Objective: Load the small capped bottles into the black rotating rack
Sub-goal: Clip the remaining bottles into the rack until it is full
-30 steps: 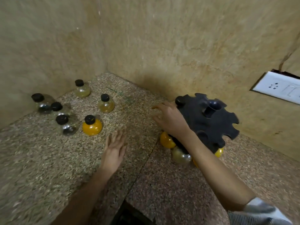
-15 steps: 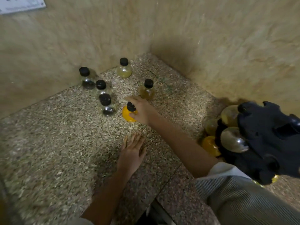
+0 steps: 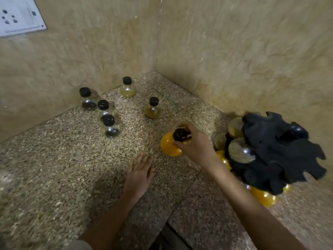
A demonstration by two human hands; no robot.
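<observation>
**A:** Speckled stone, that desk (image 3: 59,170), running into the far corner between two beige walls (image 3: 234,51). What's the biggest thing on it?

**B:** The black rotating rack (image 3: 281,147), at the right against the wall. It carries bottles hung round its underside, amber and clear ones, and the notches along its near rim look free.

**A:** And what has changed in the last second?

**B:** A second ago the right hand (image 3: 195,141) was at the rack; half a second ago it had reached to the orange bottle among the loose ones. Now the orange bottle (image 3: 169,144) is well away from that group, about midway across the desk and close to the rack. The fingers are closed round its neck just under the black cap. Whether it is lifted or sliding on the stone, I can't tell.

**A:** So one more is on its way in.

**B:** I'd judge so. The left hand (image 3: 139,173) lies flat and open on the desk at the near side, holding nothing.

**A:** What's left?

**B:** Five loose bottles (image 3: 108,121) on the far left: three clear in a cluster, two pale yellow nearer the corner. All upright, all capped.
</observation>
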